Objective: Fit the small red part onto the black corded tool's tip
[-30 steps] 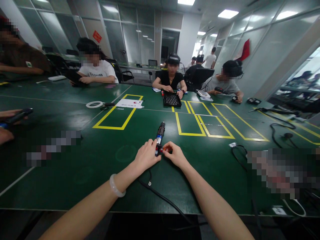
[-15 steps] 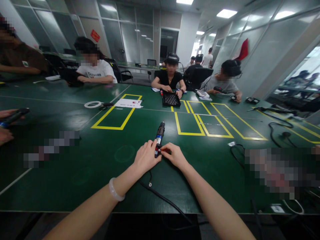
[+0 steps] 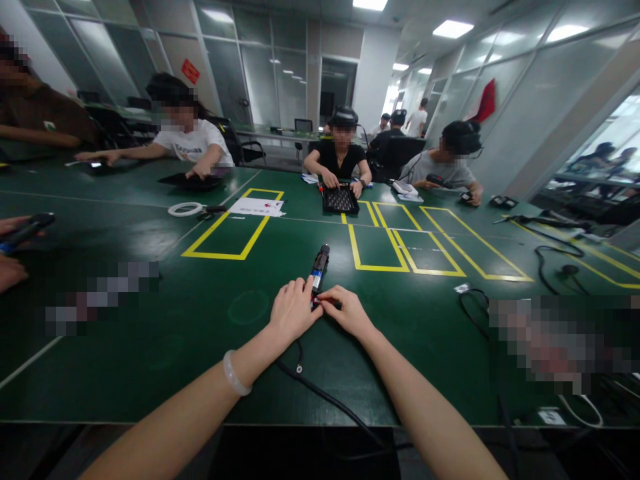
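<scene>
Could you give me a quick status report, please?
Left hand grips screwdriver at near end. Right hand fingertips there too. Lies flat on table. Cable between arms.

Glass partition walls [image 3: 250, 73], ceiling light panels [image 3: 453, 28], long green table [image 3: 150, 347]

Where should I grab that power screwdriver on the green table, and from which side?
Probably best to take the power screwdriver by its bare barrel, around the blue band just beyond both hands, coming from above and closing across its width. It points away along the table. The left hand and right hand cover its near end, and the cable trails off there.
</scene>
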`<state>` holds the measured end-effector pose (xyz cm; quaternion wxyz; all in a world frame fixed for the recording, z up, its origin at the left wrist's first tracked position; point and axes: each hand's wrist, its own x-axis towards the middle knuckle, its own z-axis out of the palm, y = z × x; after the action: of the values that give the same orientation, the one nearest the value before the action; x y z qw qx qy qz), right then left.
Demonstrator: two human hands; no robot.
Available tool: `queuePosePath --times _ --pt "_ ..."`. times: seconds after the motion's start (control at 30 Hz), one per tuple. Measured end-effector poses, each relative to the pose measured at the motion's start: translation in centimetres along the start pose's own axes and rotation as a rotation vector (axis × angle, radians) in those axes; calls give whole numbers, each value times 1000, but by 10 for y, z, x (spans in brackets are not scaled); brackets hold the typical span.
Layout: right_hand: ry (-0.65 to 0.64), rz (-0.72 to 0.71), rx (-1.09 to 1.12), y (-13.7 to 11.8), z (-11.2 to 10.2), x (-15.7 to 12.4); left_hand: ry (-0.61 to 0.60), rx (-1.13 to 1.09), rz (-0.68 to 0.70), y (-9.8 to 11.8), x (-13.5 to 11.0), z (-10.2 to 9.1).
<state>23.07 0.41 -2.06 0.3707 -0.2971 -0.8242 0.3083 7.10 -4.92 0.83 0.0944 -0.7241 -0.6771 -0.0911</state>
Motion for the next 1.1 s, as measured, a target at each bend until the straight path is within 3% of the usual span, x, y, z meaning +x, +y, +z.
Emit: queuePosePath --times 0.17,0.33,0.8,0.93,1.1 --pt "33 55 -15 7 -3 -1 10 46 23 -17 0 0" --pt "39 64 -34 11 -6 -1 -6 86 -28 -51 1 0" --pt "38 82 -18 13 -4 -1 -104 160 -300 -196 4 2" --pt "35 91 -15 13 -4 -2 -43 162 -363 -209 0 -1" --pt "29 90 -13 12 -4 -2 57 163 -303 -199 -7 -5"
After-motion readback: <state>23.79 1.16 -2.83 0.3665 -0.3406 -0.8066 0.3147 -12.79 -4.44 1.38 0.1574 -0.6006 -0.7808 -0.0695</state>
